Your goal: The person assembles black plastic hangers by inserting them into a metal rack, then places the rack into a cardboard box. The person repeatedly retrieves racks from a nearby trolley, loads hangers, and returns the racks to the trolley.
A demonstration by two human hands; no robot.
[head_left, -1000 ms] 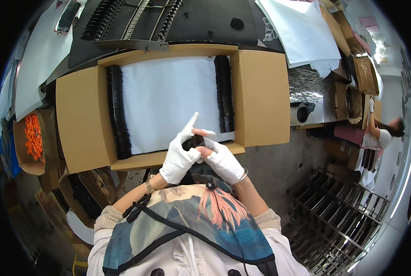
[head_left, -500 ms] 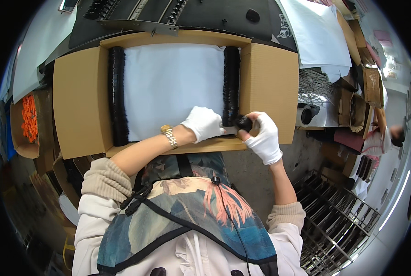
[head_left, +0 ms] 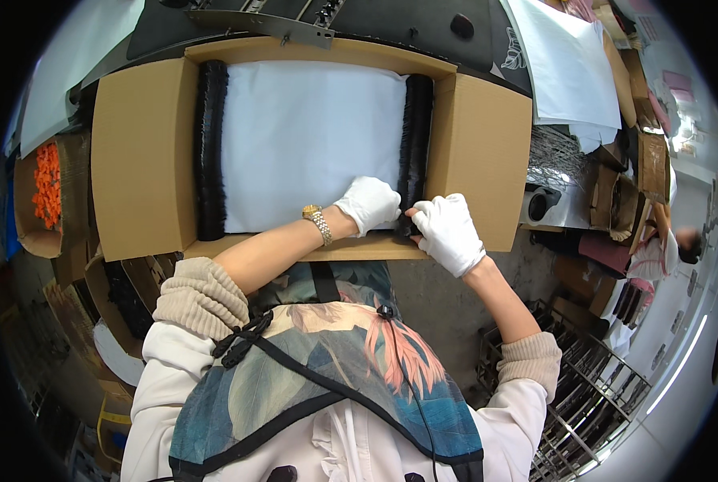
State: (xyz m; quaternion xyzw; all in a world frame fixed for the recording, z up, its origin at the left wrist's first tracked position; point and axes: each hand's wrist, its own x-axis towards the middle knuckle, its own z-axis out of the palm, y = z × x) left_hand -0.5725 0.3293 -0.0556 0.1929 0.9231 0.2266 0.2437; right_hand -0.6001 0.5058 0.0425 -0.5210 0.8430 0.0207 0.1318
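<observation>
An open cardboard box [head_left: 146, 153] lies in front of me. Inside it a smooth white sheet [head_left: 311, 132] spans the middle, between a left black bristly row [head_left: 210, 153] and a right black bristly row [head_left: 417, 132]. My left hand [head_left: 369, 206], in a white fingerless glove, rests closed over the sheet's near right corner, against the right row; what its fingers hold is hidden. My right hand [head_left: 449, 233], gloved alike, pinches a small black piece [head_left: 408, 224] at that row's near end. Its exact kind cannot be made out.
Beyond the box is a dark tabletop with a metal rail [head_left: 271, 26]. White sheets [head_left: 564, 68] and thin wires [head_left: 558, 153] lie to the right. A carton of orange pieces [head_left: 47, 189] stands at left, a metal rack [head_left: 592, 394] at lower right. Another person [head_left: 656, 253] is far right.
My right hand has moved left and in over the box's near right corner, bringing the black piece to the row's end. My left hand stays close by. The whole view has shifted slightly.
</observation>
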